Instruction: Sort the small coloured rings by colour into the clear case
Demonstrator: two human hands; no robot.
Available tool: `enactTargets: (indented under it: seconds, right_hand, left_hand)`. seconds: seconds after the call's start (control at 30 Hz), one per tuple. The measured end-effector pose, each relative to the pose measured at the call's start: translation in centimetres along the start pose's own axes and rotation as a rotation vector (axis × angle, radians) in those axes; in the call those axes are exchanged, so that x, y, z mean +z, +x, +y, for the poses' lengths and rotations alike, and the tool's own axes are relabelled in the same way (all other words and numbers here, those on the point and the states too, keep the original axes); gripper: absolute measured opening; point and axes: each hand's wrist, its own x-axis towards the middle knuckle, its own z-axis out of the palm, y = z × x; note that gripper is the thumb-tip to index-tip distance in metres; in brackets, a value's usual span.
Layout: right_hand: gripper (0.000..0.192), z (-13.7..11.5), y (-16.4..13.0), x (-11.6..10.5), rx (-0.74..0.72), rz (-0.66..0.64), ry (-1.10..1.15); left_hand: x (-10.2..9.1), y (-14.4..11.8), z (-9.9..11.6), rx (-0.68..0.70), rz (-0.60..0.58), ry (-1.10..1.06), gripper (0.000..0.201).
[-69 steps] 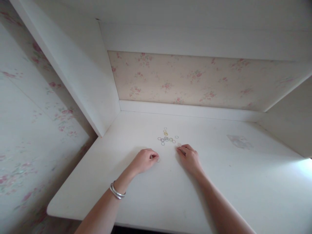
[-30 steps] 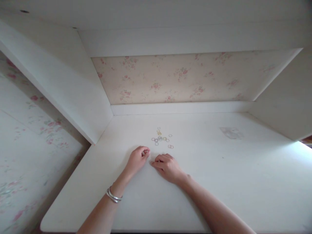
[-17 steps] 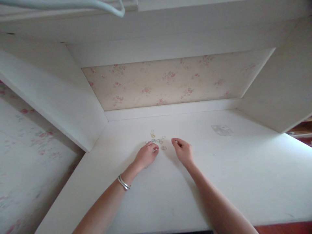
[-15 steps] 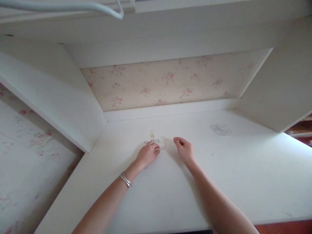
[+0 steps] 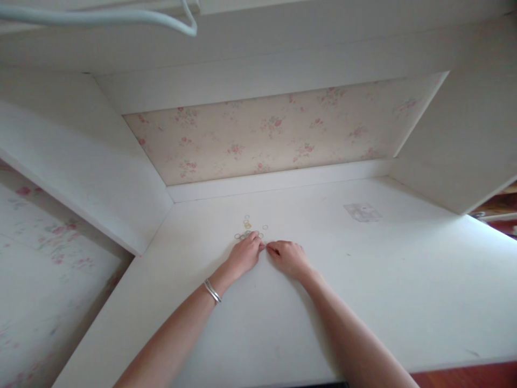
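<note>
Small rings point(image 5: 247, 226) cluster below the frame's centre, beside the left hand point(image 5: 244, 253); it and the right hand point(image 5: 287, 257) nearly meet, seemingly pinched (on what, I cannot tell); a light touch should avoid scattering.

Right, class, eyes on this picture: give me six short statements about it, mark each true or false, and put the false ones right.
1. The left hand and right hand are close together. True.
2. The bracelet is on the right arm. False: the bracelet is on the left arm.
3. Rings lie on the desk. True.
4. The rings are stacked in one tidy pile. False: they lie in a loose cluster.
5. The clear bag is left of the rings. False: the clear bag is to their right.
6. The wallpaper behind the desk is floral. True.
</note>
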Motion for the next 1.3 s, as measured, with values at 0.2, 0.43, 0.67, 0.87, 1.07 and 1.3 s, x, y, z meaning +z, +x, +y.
enactTargets:
  seconds: [0.2, 0.43, 0.67, 0.87, 1.07, 1.3]
  right_hand:
    - [0.031, -0.1, -0.1, 0.2, -0.019, 0.025, -0.030]
    - [0.030, -0.1, 0.0, 0.7, 0.013, 0.032, -0.022]
    - [0.028, -0.2, 0.2, 1.0, 0.035, 0.042, -0.020]
    - [0.027, -0.5, 0.1, 0.9, 0.042, 0.046, -0.019]
    - [0.027, -0.8, 0.2, 0.7, 0.020, 0.053, -0.012]
    - [0.026, -0.9, 0.1, 1.1, 0.022, 0.056, -0.040]
  left_hand:
    - [-1.2, -2.5, -0.9, -0.042, 0.214, -0.101, 0.018]
    - [-2.8, -8.5, -2.8, -0.025, 0.184, -0.194, 0.020]
    - [-1.6, -11.3, -4.1, 0.027, 0.182, -0.209, 0.020]
    - [-1.1, -11.6, -4.5, 0.059, 0.192, -0.255, 0.022]
    - [-1.5, -12.0, -4.6, 0.039, 0.198, -0.318, 0.024]
    - [-1.3, -11.9, -4.3, -0.007, 0.183, -0.213, 0.020]
